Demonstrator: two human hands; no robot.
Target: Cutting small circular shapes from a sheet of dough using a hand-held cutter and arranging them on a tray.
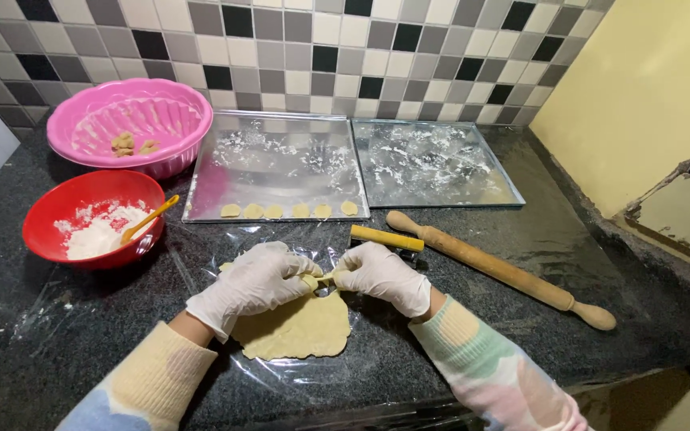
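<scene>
A flat sheet of rolled pale dough (301,329) lies on clear plastic film (201,263) on the dark stone counter. My left hand (253,283) and my right hand (381,275), both in white gloves, meet above the dough's far edge and pinch a small piece of dough (319,279) between their fingertips. Several small dough rounds (285,211) sit in a row along the near edge of the left metal tray (277,144). A yellow-handled tool (386,238) lies just beyond my right hand.
A second floured metal tray (433,164) lies to the right. A wooden rolling pin (501,269) rests diagonally at right. A red bowl (89,209) of flour with a yellow spoon and a pink bowl (133,120) holding dough lumps stand at left. Tiled wall behind.
</scene>
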